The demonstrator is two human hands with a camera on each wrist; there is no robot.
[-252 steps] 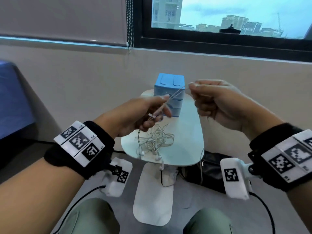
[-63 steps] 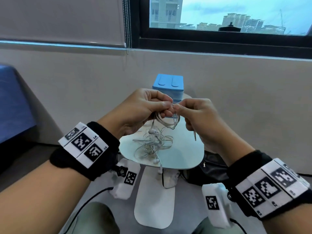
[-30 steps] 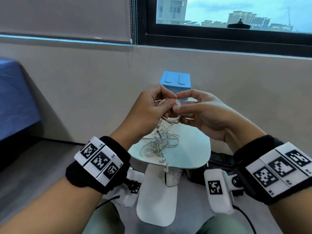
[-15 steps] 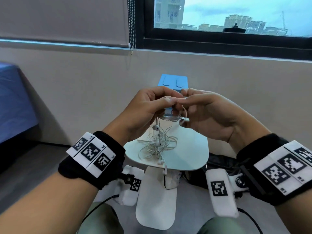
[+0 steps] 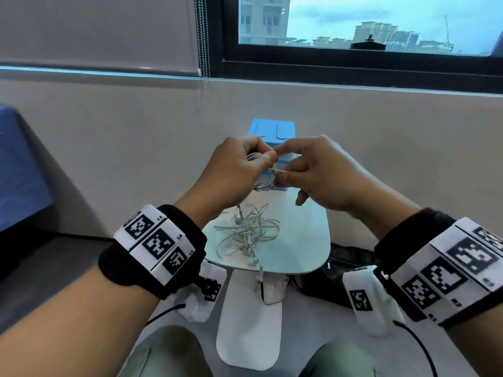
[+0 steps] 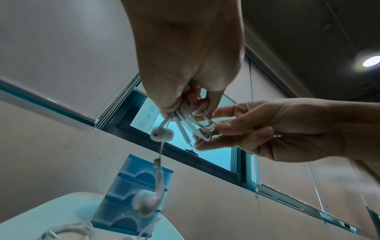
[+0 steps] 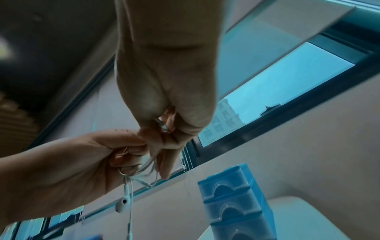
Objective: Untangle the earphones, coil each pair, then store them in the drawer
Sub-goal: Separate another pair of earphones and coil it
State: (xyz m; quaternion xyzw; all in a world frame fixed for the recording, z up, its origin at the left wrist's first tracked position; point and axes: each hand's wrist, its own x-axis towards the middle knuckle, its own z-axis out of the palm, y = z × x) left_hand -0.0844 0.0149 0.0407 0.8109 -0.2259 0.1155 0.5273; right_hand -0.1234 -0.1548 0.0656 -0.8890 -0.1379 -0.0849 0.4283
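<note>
Between the fingertips of both hands, left hand (image 5: 236, 170) and right hand (image 5: 321, 172) pinch one nearly wound coil (image 6: 193, 120); below them the tangle (image 5: 250, 229) waits, drawers (image 6: 131, 199) apparently closed.

white earphones (image 5: 249, 231), blue drawer unit (image 5: 272, 129), pale table (image 5: 304, 240), black-and-white checkered wristbands (image 5: 156, 240)
</note>
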